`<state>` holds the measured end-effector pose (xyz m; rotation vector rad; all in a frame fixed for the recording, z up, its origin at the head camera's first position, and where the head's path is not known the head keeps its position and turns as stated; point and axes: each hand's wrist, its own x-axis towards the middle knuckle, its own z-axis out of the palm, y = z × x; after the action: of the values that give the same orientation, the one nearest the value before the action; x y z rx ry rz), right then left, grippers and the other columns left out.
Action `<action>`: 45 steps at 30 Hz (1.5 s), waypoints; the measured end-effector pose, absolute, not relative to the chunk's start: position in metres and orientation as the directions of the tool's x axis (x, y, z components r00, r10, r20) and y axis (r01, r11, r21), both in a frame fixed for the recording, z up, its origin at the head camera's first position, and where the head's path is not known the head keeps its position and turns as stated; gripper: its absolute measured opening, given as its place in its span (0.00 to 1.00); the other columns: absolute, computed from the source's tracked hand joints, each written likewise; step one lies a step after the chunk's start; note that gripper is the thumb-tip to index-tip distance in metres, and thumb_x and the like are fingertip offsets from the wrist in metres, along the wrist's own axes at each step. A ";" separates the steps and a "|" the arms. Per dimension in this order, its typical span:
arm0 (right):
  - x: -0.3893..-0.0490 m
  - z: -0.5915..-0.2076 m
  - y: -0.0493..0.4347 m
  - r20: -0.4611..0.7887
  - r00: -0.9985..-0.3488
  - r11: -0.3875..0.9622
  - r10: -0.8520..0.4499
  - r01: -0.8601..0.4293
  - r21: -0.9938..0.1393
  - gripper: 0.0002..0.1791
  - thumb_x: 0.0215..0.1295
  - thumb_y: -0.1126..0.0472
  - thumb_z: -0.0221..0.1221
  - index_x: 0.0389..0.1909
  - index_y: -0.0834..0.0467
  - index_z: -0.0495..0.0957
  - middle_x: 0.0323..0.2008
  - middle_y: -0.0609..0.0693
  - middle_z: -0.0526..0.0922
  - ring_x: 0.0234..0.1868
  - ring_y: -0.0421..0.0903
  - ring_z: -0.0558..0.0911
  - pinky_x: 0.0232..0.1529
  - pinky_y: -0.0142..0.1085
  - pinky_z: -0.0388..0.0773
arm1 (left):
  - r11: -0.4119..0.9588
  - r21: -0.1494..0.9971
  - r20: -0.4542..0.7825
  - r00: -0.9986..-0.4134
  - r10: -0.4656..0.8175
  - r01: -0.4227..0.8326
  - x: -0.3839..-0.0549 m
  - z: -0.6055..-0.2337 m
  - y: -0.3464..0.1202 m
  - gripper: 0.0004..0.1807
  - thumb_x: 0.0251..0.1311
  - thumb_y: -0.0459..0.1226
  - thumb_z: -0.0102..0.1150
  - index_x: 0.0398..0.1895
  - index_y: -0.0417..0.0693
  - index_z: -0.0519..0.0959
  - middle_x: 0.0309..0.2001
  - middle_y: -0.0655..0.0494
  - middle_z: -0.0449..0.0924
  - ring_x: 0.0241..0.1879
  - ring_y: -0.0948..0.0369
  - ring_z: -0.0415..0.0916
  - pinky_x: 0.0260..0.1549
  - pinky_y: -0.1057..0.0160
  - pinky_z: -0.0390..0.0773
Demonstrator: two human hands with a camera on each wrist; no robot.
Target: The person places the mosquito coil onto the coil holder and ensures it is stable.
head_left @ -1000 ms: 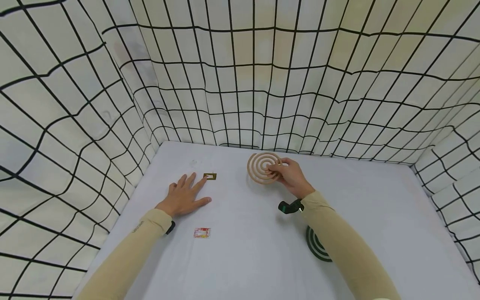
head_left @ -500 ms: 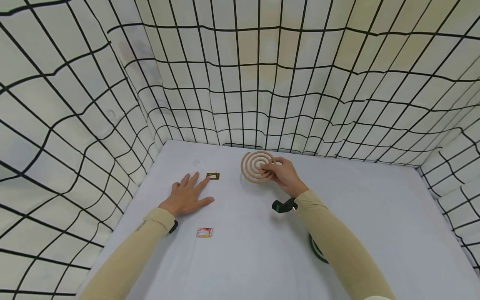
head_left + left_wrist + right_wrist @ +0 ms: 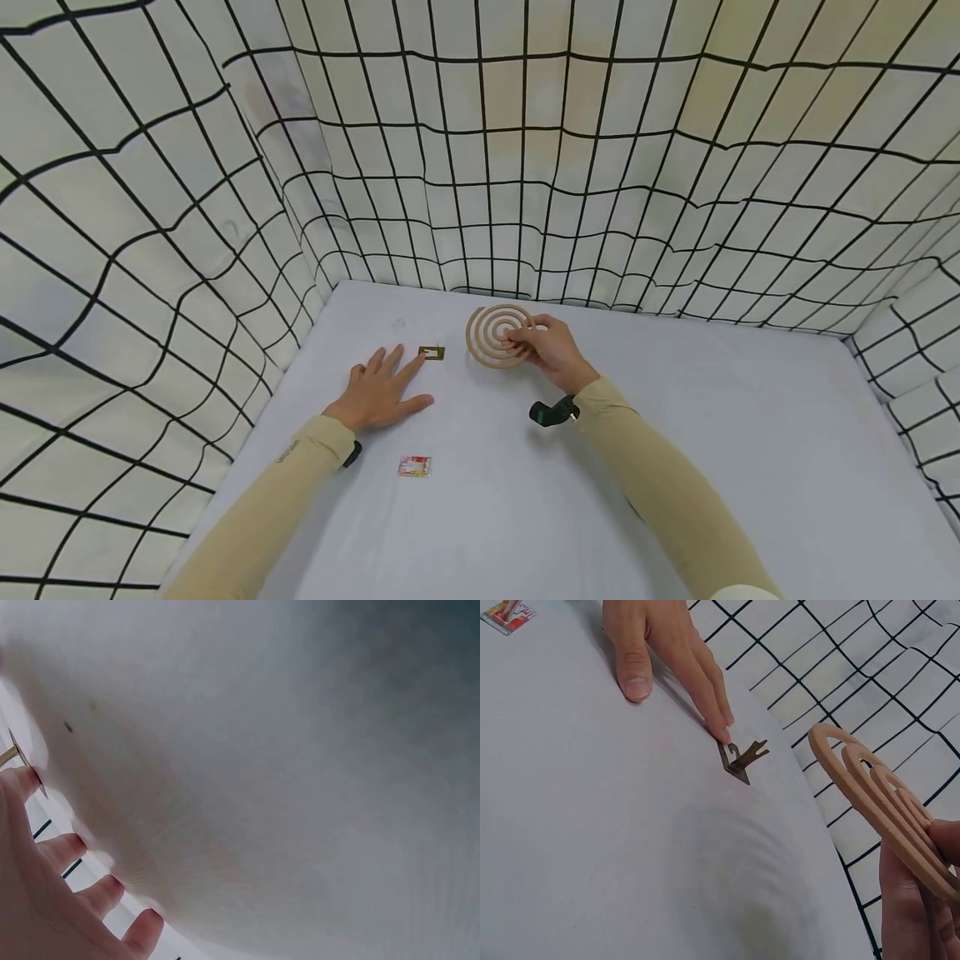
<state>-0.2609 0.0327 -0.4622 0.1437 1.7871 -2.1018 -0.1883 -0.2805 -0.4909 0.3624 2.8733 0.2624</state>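
Note:
A tan mosquito coil (image 3: 487,337) is pinched near its middle by my right hand (image 3: 555,354), held above the white table; its shadow falls on the cloth in the right wrist view. My left hand (image 3: 378,392) lies on the table with fingers spread. Its index fingertip presses one edge of a small brass-coloured metal coil stand (image 3: 432,353). From that flat frame a forked prong (image 3: 751,756) is bent upward, as the right wrist view shows. Tilted, the coil (image 3: 877,802) is apart from the stand, to its right.
A small red and yellow printed card (image 3: 415,467) lies nearer on the white table (image 3: 480,533). Black netting (image 3: 525,183) over white sheeting rises at the back and both sides. A dark wrist camera (image 3: 552,412) hangs under my right wrist.
My right hand has carried the tan coil leftward, closer to the metal stand. My left hand still presses the stand. The green coil seen earlier is now hidden under the right forearm.

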 end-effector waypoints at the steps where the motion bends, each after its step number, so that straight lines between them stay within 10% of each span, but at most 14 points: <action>1: -0.261 -0.462 0.030 -0.316 -0.923 -0.123 -0.218 0.347 -0.930 0.21 0.67 0.64 0.67 0.56 0.61 0.69 0.33 0.49 0.90 0.31 0.40 0.89 0.38 0.31 0.85 | 0.953 0.207 -0.208 -0.942 0.262 0.219 -0.188 -0.490 -0.281 0.47 0.70 0.69 0.47 0.84 0.58 0.53 0.84 0.38 0.44 0.82 0.31 0.40 0.72 0.24 0.50; 45: -0.266 -0.482 -0.043 -0.354 -0.908 -0.180 -0.224 0.395 -0.901 0.15 0.66 0.64 0.68 0.50 0.67 0.82 0.29 0.47 0.88 0.32 0.38 0.88 0.37 0.29 0.83 | 0.963 0.151 -0.204 -0.946 0.253 0.225 -0.190 -0.490 -0.278 0.46 0.70 0.70 0.44 0.84 0.59 0.55 0.84 0.39 0.47 0.82 0.33 0.44 0.70 0.27 0.56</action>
<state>-0.2655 -0.0431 -0.4824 0.1969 1.6962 -2.1357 -0.1897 -0.2775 -0.4898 0.3568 2.8908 0.1853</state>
